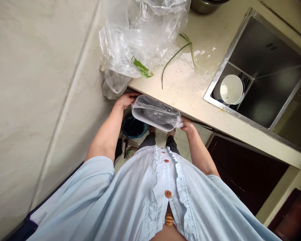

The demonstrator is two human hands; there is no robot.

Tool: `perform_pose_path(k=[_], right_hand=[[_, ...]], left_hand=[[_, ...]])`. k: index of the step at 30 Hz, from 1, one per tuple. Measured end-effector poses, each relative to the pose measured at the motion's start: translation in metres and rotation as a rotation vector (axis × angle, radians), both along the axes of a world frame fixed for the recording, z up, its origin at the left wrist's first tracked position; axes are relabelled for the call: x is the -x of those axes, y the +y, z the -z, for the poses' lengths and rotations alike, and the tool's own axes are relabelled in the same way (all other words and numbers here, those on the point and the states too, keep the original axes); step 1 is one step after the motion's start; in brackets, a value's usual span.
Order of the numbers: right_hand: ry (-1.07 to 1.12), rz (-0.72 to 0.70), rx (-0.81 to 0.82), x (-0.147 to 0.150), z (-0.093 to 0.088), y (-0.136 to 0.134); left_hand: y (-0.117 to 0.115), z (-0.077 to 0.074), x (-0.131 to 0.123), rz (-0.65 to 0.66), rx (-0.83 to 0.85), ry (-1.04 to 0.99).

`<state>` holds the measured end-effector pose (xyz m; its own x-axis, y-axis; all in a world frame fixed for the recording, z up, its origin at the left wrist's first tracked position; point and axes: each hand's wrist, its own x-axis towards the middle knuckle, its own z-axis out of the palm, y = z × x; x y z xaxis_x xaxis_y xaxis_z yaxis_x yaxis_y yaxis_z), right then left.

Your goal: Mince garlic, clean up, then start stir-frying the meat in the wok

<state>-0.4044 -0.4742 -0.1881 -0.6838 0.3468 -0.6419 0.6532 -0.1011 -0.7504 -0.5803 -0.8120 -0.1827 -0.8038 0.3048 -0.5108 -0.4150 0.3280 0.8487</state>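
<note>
Below the counter edge hangs a light grey rectangular bin [153, 119] with rounded corners. A clear plastic bag [157, 108] lies over its opening and partly inside it. At the left end, my left hand [127, 99] is closed on the bag's edge against the bin's rim; some of its fingertips are hidden. My right hand [187, 124] pinches the gathered bag at the right end. How the bin is supported underneath cannot be seen.
Large crumpled clear plastic bags [145, 36], a torn green leaf [142, 68] and a long green stalk [175, 55] lie on the wet counter [188, 90]. A metal sink [266, 77] holds a white bowl [231, 89]. A dark-lined bucket [133, 126] stands on the floor.
</note>
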Motion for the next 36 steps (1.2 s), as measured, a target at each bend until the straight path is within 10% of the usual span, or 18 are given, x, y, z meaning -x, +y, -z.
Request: perform_pose_path(k=[5,10,16,22,25,31,36], right_hand=[[-0.029,0.037,0.031,-0.054,-0.028,-0.002],[0.210,-0.137,-0.806,-0.087,-0.073,-0.004],[0.301,-0.787,-1.069,-0.062,-0.091,-0.016],[0.209,-1.041,-1.048,-0.094,-0.069,-0.042],[0.197,-1.086,-0.950,-0.105,-0.047,-0.053],[-0.034,-0.707,-0.450,-0.081,0.004,-0.057],[-0.149,-0.430,-0.292,-0.101,0.010,-0.046]], left_hand=[[-0.017,-0.011,-0.033,-0.155,0.002,0.024],[-0.017,-0.056,-0.089,-0.278,0.394,0.580],[0.006,-0.079,-0.094,0.371,0.473,0.913],[-0.032,-0.049,-0.113,0.412,0.462,0.900],[-0.043,-0.031,-0.130,0.329,0.513,0.858],[-0.026,0.007,-0.114,0.032,0.444,0.581],[-0.020,0.021,-0.113,-0.610,-0.008,0.065]])
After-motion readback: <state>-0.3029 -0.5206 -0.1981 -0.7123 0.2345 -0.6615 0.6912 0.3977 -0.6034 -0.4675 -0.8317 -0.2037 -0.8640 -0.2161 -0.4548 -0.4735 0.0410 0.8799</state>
